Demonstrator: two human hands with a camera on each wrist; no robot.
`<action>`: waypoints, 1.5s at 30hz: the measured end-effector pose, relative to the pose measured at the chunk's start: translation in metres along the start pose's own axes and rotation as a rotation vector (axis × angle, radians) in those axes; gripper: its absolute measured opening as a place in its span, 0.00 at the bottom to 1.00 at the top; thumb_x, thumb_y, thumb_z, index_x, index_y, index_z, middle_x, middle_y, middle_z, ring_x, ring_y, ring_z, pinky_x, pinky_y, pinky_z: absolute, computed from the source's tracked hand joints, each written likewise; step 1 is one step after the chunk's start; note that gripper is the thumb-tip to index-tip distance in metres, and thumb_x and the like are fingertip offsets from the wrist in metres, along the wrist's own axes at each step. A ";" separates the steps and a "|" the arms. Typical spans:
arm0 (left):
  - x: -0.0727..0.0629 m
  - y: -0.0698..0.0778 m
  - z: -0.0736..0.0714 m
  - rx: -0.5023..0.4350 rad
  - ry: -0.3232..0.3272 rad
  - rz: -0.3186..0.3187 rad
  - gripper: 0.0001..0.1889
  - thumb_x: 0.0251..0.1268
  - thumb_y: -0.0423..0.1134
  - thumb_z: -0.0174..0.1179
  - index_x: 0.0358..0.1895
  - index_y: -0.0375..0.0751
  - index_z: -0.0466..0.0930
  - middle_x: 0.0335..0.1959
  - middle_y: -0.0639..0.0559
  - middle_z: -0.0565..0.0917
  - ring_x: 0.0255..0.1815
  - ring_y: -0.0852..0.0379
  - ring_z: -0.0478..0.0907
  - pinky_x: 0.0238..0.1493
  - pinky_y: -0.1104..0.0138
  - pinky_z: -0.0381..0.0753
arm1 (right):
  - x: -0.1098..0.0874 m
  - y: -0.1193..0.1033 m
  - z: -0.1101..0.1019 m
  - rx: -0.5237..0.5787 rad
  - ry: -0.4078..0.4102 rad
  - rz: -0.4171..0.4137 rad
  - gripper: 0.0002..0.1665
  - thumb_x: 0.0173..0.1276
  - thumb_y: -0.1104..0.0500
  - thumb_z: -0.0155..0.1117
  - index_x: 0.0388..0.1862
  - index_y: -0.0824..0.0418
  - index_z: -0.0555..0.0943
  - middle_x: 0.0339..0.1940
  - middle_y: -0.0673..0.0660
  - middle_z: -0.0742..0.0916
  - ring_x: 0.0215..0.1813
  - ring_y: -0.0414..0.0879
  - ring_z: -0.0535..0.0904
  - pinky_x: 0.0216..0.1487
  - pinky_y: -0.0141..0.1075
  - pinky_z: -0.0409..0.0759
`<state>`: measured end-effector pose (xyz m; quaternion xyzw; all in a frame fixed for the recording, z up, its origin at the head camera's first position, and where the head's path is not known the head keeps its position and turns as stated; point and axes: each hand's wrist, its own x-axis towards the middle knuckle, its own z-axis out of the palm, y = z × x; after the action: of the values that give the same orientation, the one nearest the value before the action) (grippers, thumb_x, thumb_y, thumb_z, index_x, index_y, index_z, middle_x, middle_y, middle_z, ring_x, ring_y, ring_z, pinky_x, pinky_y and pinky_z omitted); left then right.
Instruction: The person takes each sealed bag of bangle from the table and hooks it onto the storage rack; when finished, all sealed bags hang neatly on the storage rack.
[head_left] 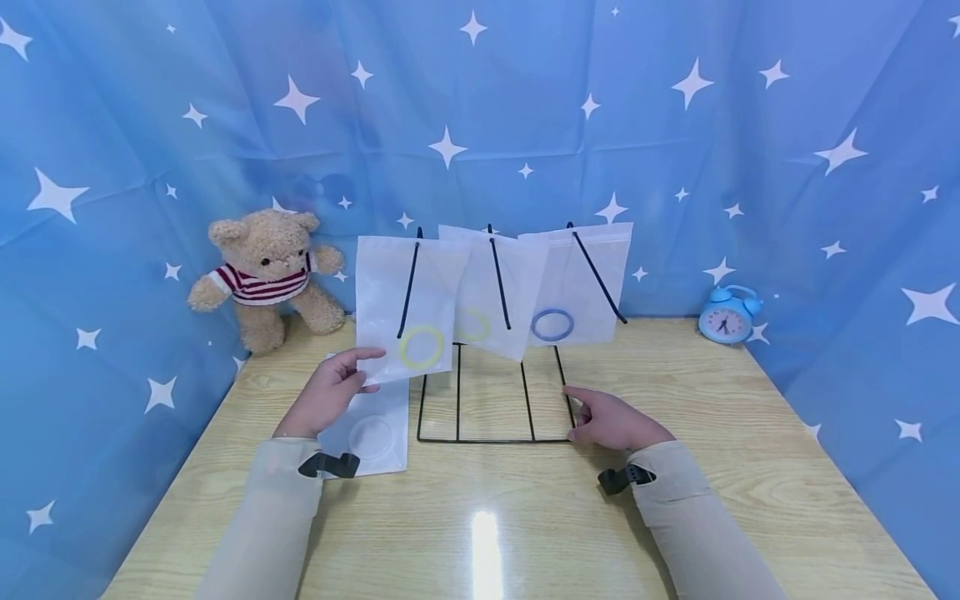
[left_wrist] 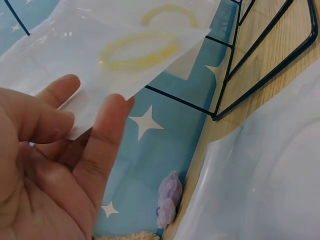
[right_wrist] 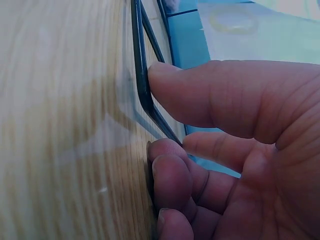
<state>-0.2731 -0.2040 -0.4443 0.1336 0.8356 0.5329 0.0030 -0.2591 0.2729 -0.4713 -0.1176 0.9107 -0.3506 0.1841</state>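
Note:
My left hand point(head_left: 330, 392) holds the lower left corner of a frosted bag point(head_left: 382, 292), thumb and fingers on either side of it. A yellow ring point(head_left: 422, 347) shows inside the bag. The bag hangs from a hook of a black wire rack point(head_left: 495, 441). Two more frosted bags hang beside it: a middle bag point(head_left: 517, 283) with a pale yellow ring and a right bag point(head_left: 607, 258) with a blue ring point(head_left: 552, 325). My right hand point(head_left: 615, 421) grips the rack's front right corner, thumb point(right_wrist: 200, 95) against the wire.
Under my left forearm lies another frosted bag point(head_left: 393, 425) with a whitish ring. A teddy bear point(head_left: 270, 258) in a striped shirt sits at the back left. A blue alarm clock point(head_left: 727, 317) stands at the back right. Starry blue cloth point(head_left: 480, 100) surrounds the wooden table point(head_left: 712, 467).

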 end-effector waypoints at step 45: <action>-0.010 -0.042 -0.053 0.058 0.019 -0.377 0.27 0.86 0.44 0.49 0.81 0.44 0.64 0.78 0.39 0.70 0.74 0.37 0.71 0.72 0.40 0.73 | 0.000 0.002 0.000 -0.020 0.006 -0.007 0.52 0.67 0.61 0.75 0.85 0.63 0.60 0.30 0.54 0.81 0.27 0.48 0.72 0.29 0.40 0.70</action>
<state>-0.2808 -0.2694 -0.4600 -0.0302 0.8608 0.4998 0.0910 -0.2593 0.2738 -0.4727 -0.1218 0.9142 -0.3424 0.1791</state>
